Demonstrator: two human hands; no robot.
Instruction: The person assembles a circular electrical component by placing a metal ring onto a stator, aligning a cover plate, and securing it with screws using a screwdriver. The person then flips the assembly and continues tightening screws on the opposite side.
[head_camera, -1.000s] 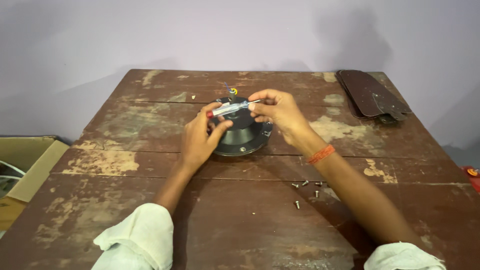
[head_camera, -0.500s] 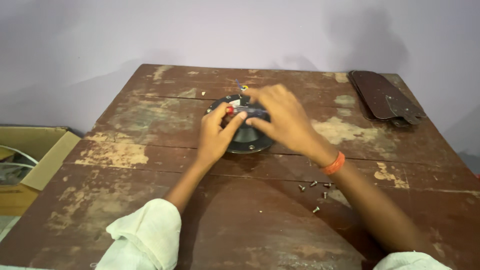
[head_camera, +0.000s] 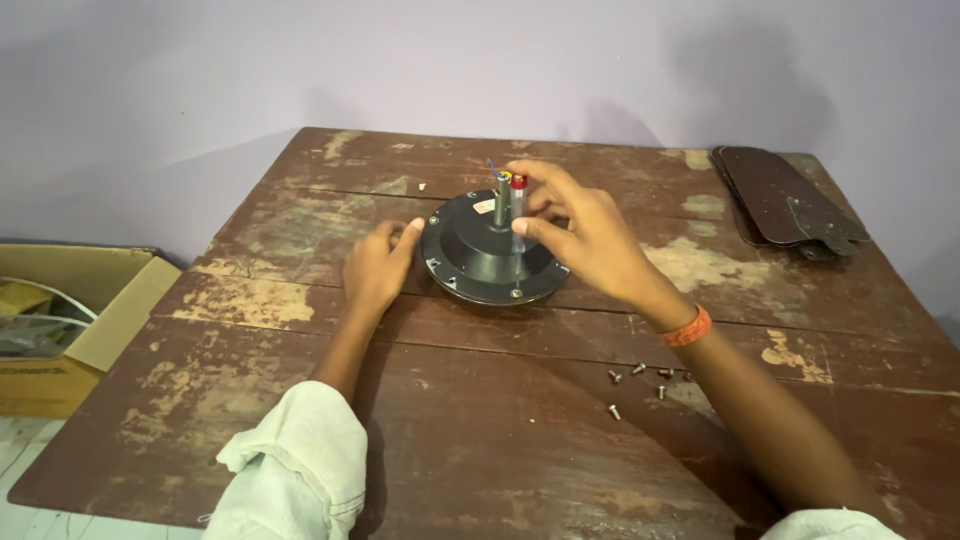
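Note:
A round dark grey motor housing (head_camera: 480, 262) with a short shaft on top sits on the worn wooden table (head_camera: 500, 420). My right hand (head_camera: 580, 235) holds a small screwdriver (head_camera: 518, 205) with a red cap upright, its tip down on the housing's front rim. My left hand (head_camera: 375, 265) rests on the table with its fingertips against the housing's left edge. Several loose screws (head_camera: 640, 375) lie on the table below my right wrist, which wears an orange band.
Dark brown fan blades (head_camera: 785, 200) are stacked at the table's far right corner. An open cardboard box (head_camera: 70, 320) with cables stands on the floor to the left. A pale wall rises behind the table.
The screwdriver was held flat between both hands over the housing; now my right hand alone holds it upright on the rim, and my left hand has dropped to the housing's left edge.

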